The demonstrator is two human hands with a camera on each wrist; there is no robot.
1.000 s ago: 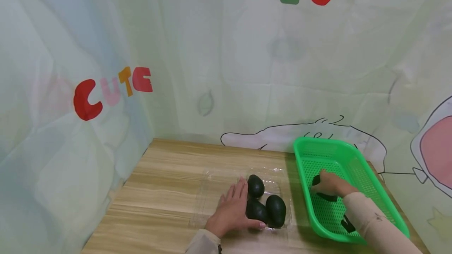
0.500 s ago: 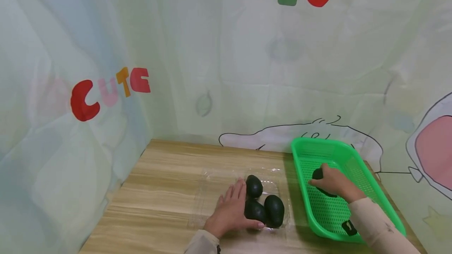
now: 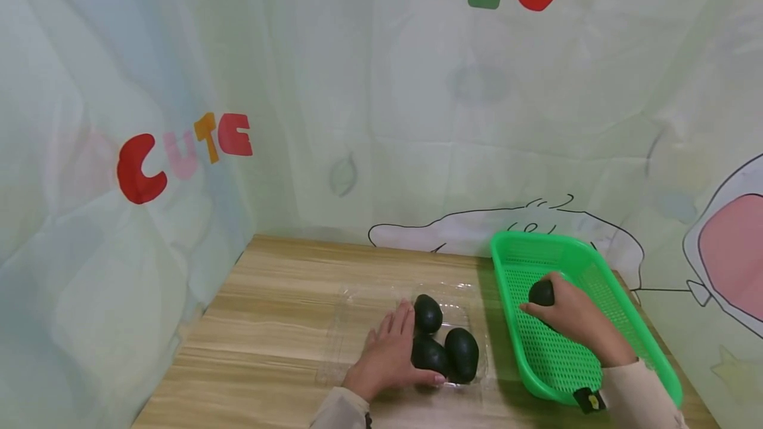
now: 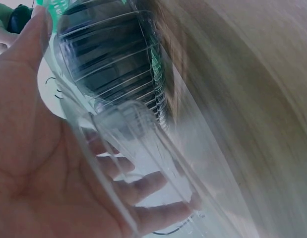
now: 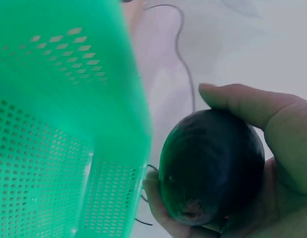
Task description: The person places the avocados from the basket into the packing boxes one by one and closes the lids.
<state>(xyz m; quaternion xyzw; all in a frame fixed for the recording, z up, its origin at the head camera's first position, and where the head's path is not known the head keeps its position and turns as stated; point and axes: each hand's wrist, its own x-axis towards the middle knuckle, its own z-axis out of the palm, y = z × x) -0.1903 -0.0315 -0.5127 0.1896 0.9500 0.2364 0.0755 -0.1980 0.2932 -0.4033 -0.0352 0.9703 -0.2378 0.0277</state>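
My right hand [image 3: 573, 313] grips a dark avocado [image 3: 541, 292] over the green mesh basket [image 3: 646, 323]. In the right wrist view the avocado [image 5: 208, 168] sits between thumb and fingers, raised beside the basket wall [image 5: 118, 148]. Three more avocados [image 3: 461, 355] lie together in a clear plastic clamshell box [image 3: 456, 315]. Against their left side rests my left hand [image 3: 384, 359], fingers straight and thumb along the front of the nearest fruit. The left wrist view shows the palm [image 4: 39, 144] at the clear plastic, with the fingers seen through it.
All this stands on a wood-grain table [image 3: 268, 323]. A printed cloth backdrop [image 3: 417, 118] rises behind the table, and another cloth wall is at the left. The basket is at the table's right side, close to the backdrop. A black wrist strap [image 3: 589, 400] overlaps the basket's front rim.
The right hand has lifted the avocado from low in the basket, turning so more of the fruit shows, while its wrist came nearer. The left hand has stayed in place.
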